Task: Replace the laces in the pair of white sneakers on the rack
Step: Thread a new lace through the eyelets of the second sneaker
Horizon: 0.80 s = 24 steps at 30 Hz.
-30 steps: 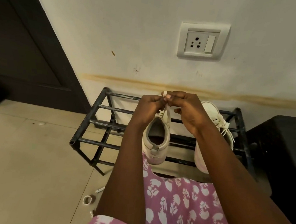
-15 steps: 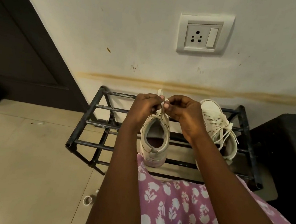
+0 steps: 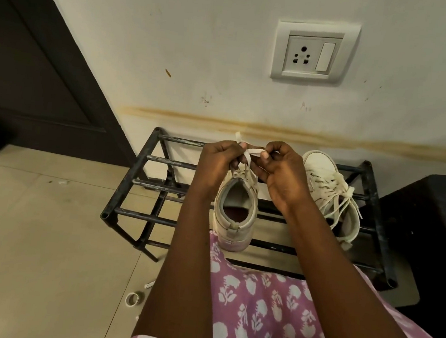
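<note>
Two white sneakers stand on a black metal rack point(image 3: 133, 176). The left sneaker point(image 3: 235, 211) has its heel toward me and its opening in view. Above its tongue, my left hand point(image 3: 218, 160) and my right hand point(image 3: 279, 169) each pinch an end of its white lace point(image 3: 252, 152), which runs taut between my fingertips. One lace tip sticks up past my left thumb. The right sneaker point(image 3: 329, 191) sits beside my right hand, laced, with loose lace ends trailing over its side.
The rack stands against a white wall with a socket plate point(image 3: 315, 53). A dark door point(image 3: 29, 66) is at the left, a black block point(image 3: 430, 232) at the right. A small tape ring point(image 3: 133, 298) and bits lie on the tiled floor.
My hands have dropped a little and drawn apart, stretching the lace between them. The view has shifted, so the right sneaker shows more fully.
</note>
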Available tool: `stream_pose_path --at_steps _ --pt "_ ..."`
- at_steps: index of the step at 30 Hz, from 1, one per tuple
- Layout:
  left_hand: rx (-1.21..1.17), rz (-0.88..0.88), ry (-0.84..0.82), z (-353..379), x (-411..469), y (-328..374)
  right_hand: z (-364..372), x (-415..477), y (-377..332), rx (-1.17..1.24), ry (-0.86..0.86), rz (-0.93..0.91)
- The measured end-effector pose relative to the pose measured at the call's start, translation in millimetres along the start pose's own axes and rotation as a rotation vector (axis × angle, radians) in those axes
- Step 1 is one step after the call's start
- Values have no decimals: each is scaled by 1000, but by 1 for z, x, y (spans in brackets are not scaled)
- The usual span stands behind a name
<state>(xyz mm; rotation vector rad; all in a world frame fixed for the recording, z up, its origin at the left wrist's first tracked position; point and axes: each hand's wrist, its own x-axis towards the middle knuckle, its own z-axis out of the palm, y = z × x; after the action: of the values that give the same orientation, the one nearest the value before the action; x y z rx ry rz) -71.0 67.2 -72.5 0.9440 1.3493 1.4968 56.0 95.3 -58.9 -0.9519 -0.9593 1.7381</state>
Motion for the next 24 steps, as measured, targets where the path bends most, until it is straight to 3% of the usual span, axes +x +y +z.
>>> stream_pose_path --at_steps 12,14,18,24 --pt "9 47 -7 -2 -3 6 0 0 1 112 -112 2" --pt "31 41 -15 -4 -3 7 -1 -1 -5 -109 -159 -80" --pt "93 32 -30 -7 -3 8 6 0 -12 -776 -116 -345" --pt "295 20 -35 -15 -3 6 16 2 -10 -1066 -5 -491"
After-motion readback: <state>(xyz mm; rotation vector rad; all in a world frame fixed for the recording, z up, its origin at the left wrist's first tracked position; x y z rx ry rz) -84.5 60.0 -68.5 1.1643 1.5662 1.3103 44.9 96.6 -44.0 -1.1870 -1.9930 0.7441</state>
